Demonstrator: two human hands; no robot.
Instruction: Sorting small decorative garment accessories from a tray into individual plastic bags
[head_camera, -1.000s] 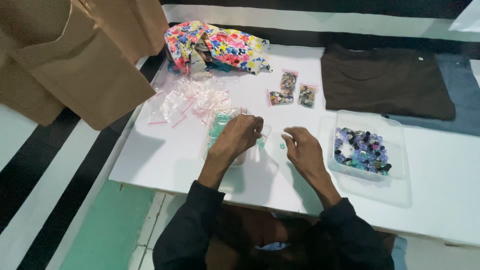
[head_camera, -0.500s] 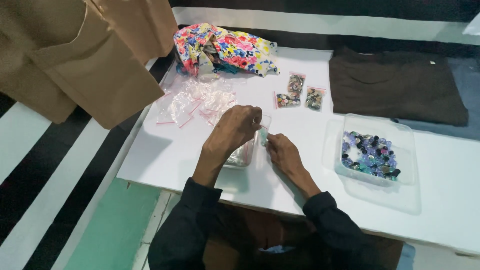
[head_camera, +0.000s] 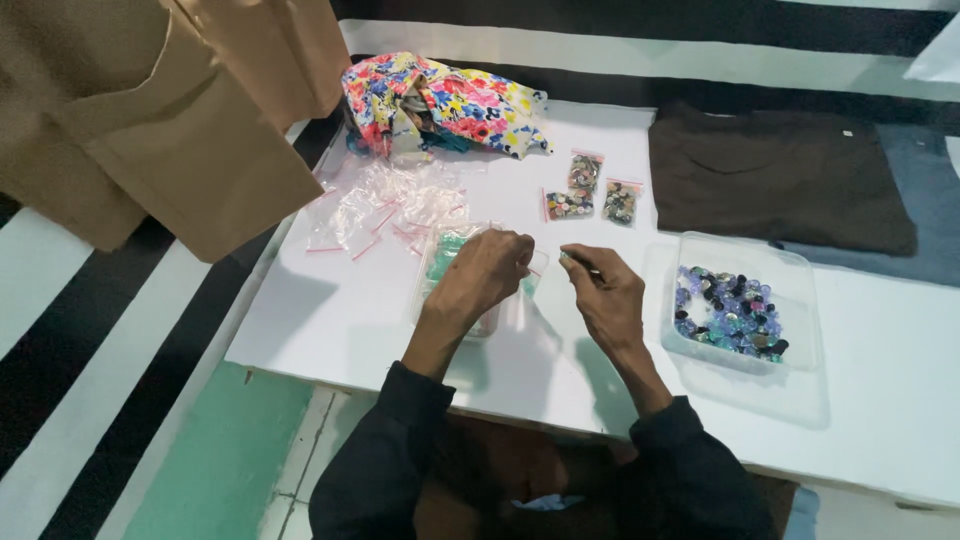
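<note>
My left hand (head_camera: 485, 278) hovers over a clear tub of green pieces (head_camera: 440, 262) and pinches a small clear zip bag (head_camera: 535, 276) at its top. To the right of it, a short gap away, my right hand (head_camera: 605, 295) has thumb and fingertips pinched on a small piece that is too tiny to identify. Both hands are above the white table (head_camera: 330, 320), near its front edge.
A clear tub (head_camera: 742, 250) of blue and purple buttons stands right of my right hand. Three filled small bags (head_camera: 585, 190) lie behind, with a pile of empty zip bags (head_camera: 385, 205), a floral cloth (head_camera: 445, 100), a dark brown shirt (head_camera: 775, 175) and a hanging tan garment (head_camera: 150, 130).
The hands came together at the small bag half a second ago. Now my right hand has drawn slightly away to the right. The view has also shifted a little.
</note>
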